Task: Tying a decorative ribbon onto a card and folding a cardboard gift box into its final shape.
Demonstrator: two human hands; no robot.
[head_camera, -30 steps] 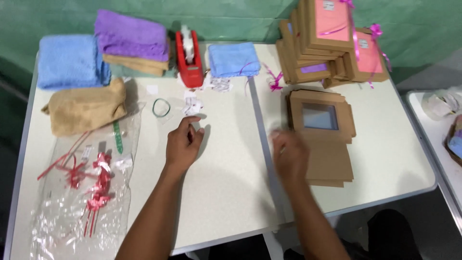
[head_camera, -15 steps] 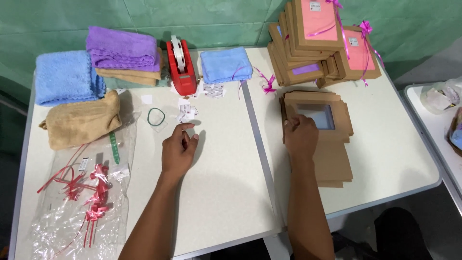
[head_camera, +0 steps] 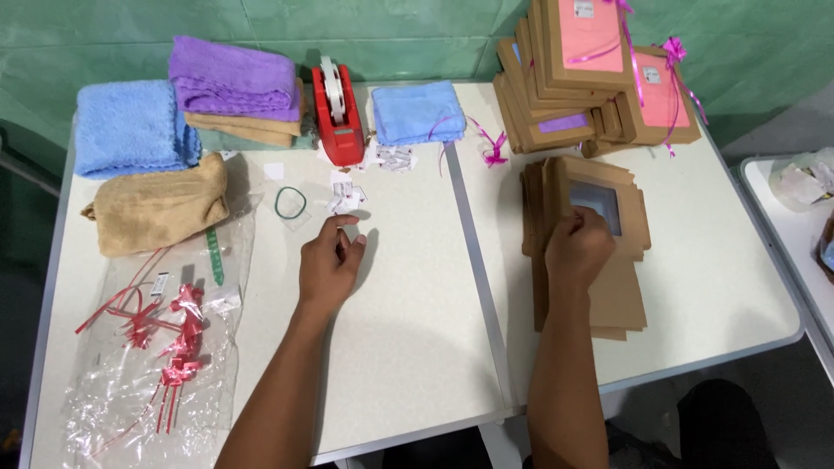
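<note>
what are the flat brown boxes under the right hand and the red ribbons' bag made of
Flat boxes: likely kraft cardboard, matte brown, with crisp folded edges and a clear window. The right hand grips the top one. The bag: thin clear plastic, glossy and crinkled, with the red ribbons showing through.

Around the red tape dispenser (head_camera: pixel 337 117) the counter (head_camera: pixel 408 347) was crowded: folded towels (head_camera: pixel 230 91) stood to its left, a blue cloth (head_camera: pixel 415 111) to its right, and paper scraps (head_camera: pixel 347 195) and a green rubber band (head_camera: pixel 290 202) lay just in front. Farther in front of it bare counter ran to the near edge, open between a plastic bag of red bows (head_camera: pixel 165 347) and flat brown boxes (head_camera: pixel 599 287). Well right of it, stacked boxes (head_camera: pixel 582 78) blocked the back corner.
</note>
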